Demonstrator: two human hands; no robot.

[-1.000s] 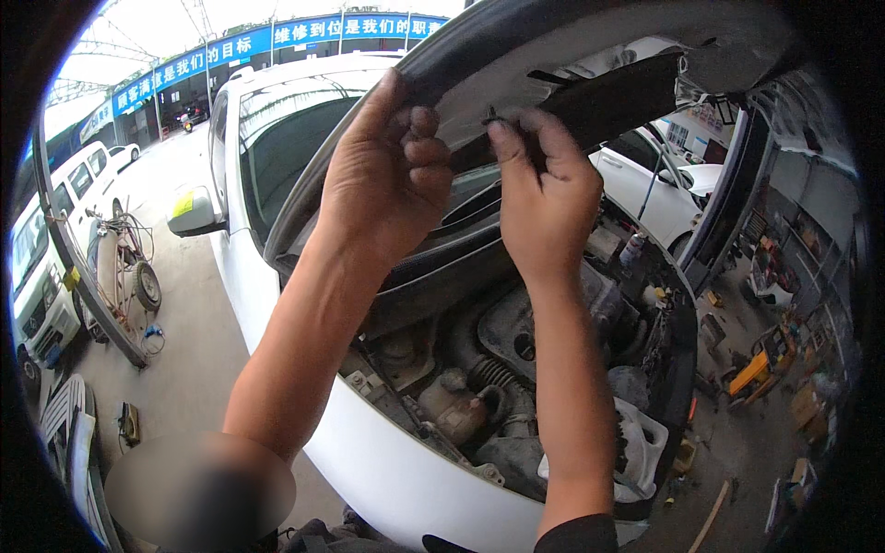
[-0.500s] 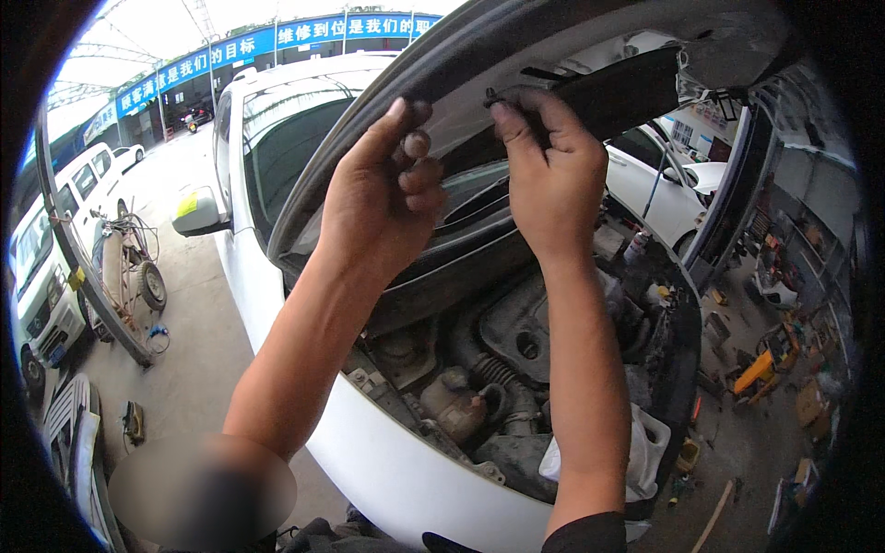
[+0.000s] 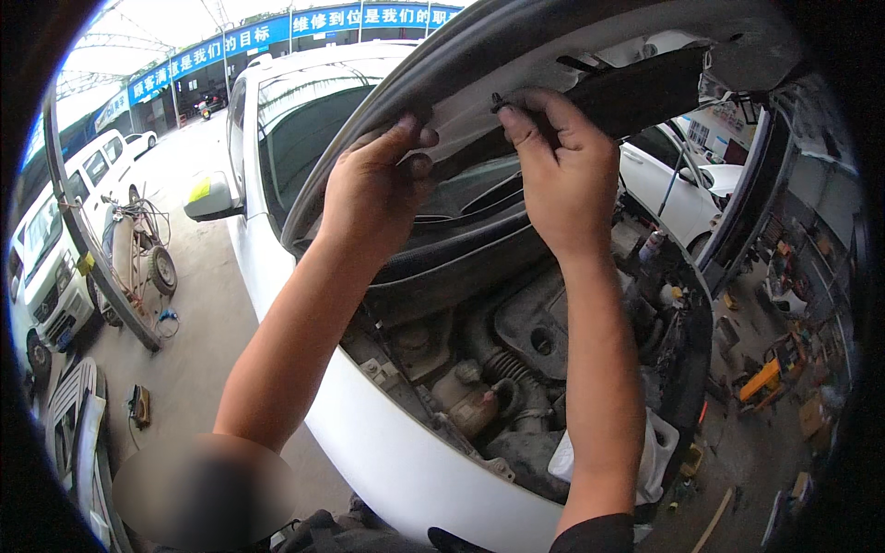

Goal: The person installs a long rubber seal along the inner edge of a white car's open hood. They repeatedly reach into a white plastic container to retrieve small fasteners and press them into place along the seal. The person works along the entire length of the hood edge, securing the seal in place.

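Observation:
Both my arms reach up under the raised hood (image 3: 516,51) of a white car. A small dark plastic trim clip (image 3: 498,100) sticks out of the pinched thumb and forefinger of my right hand (image 3: 570,166), close under the hood's inner face. My left hand (image 3: 373,189) is beside the hood's inner edge, fingers curled and thumb against them; whatever they hold, if anything, is hidden. To the right of my right hand, a dark insulation pad (image 3: 645,88) hangs along the hood's underside. Beneath my arms lies the open engine bay (image 3: 525,323) with its dusty engine cover and ribbed intake hose (image 3: 507,367).
A white plastic bottle-shaped reservoir (image 3: 662,447) sits at the bay's front right. The white fender (image 3: 369,433) borders the bay on the left. Another white car (image 3: 659,180) stands at right, and a wheeled tank (image 3: 124,244) at left. Tools and a yellow machine (image 3: 765,378) lie on the right floor.
My left hand has come nearer the hood's edge, its fingers tucked further behind the thumb. My right hand keeps its pinch, and more of the clip shows. The view has shifted slightly.

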